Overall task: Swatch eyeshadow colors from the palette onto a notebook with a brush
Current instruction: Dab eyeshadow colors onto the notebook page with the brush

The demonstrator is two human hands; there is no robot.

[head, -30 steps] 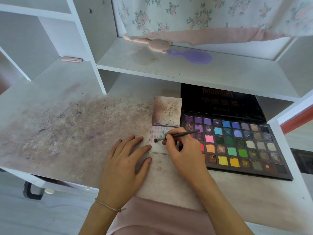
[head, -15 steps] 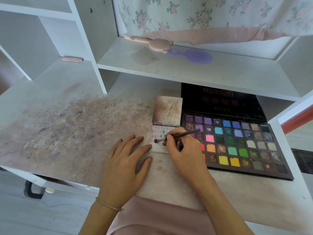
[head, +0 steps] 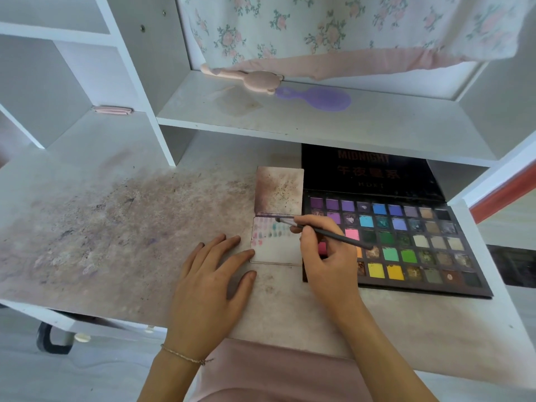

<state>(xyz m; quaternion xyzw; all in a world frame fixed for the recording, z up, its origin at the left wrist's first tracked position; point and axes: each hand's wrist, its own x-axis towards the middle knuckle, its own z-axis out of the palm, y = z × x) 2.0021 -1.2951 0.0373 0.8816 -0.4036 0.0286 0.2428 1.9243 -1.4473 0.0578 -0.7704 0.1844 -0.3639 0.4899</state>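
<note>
A small open notebook (head: 277, 252) lies on the desk, its lower page carrying rows of pink, teal and purple swatches near the top. To its right sits a large black eyeshadow palette (head: 406, 242) with many coloured pans, lid propped open behind. My right hand (head: 327, 256) grips a thin dark brush (head: 322, 232); the bristle tip touches the top edge of the lower page. My left hand (head: 208, 280) lies flat on the desk, fingers spread, its index fingertip pressing the page's left edge.
The stained desk surface (head: 116, 227) stretches to the left. A white shelf (head: 319, 123) above holds a pink brush (head: 255, 79) and a purple hairbrush (head: 322, 97), under a floral cloth (head: 333, 27). A pink clip (head: 111, 110) rests in the left cubby.
The brush tip has moved up the page from the swatch rows to the top edge near the spine. My left hand has stayed put.
</note>
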